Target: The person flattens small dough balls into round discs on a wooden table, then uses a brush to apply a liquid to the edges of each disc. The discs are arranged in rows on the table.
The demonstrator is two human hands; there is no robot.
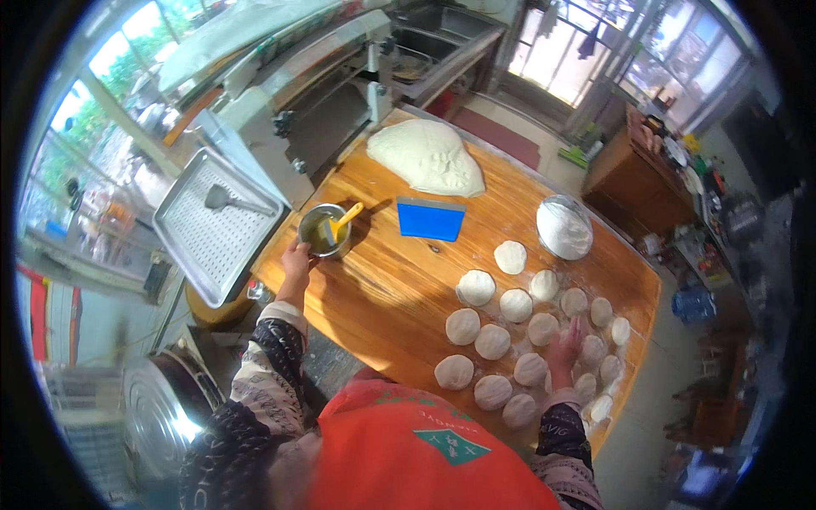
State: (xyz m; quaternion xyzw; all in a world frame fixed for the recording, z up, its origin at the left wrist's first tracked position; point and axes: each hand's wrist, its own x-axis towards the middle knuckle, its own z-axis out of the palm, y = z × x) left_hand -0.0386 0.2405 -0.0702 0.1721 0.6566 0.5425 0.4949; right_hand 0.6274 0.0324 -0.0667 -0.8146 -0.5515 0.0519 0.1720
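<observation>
My left hand point(298, 260) grips the near left rim of a metal bowl point(308, 223) at the table's left edge. Yellowish liquid, which looks like oil, lies in the bowl. A brush with a yellow handle point(349, 215) leans in it. My right hand point(565, 347) rests, fingers stretched out, among several flattened dough rounds point(492, 342) on the right of the wooden table point(376, 299). It holds nothing that I can see, and hides part of some rounds. A blue dough scraper point(431, 220) lies mid-table. Behind it sits a large mass of dough point(426, 156).
A bowl of flour point(565, 228) stands near the table's far right edge. To the left, a perforated metal tray point(213, 236) holds a grey brush point(233, 199). A rolling machine point(331, 95) borders the table's far left side, with a sink point(427, 48) beyond.
</observation>
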